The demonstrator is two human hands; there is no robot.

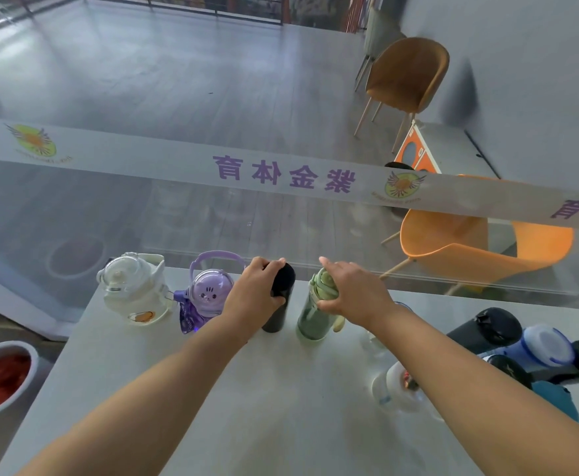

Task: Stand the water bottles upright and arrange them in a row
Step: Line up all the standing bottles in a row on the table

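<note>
Grey table (274, 400): left hand (256, 291) grips black bottle (284, 280), right hand (354, 294) grips green bottle (310, 321), lid partly hidden.

A narrow gap parts the black bottle (277, 317) in the left hand (257, 290) from the green bottle (310, 321) in the right hand (353, 293). Just left of the hands stand a purple bottle (205, 293) and a white bottle (137, 290); to their right, lying bottles (542, 345) crowd the counter (246, 407). Beyond, a glass panel (178, 218) walls the edge. Between the forearms the counter lies bare.
</note>
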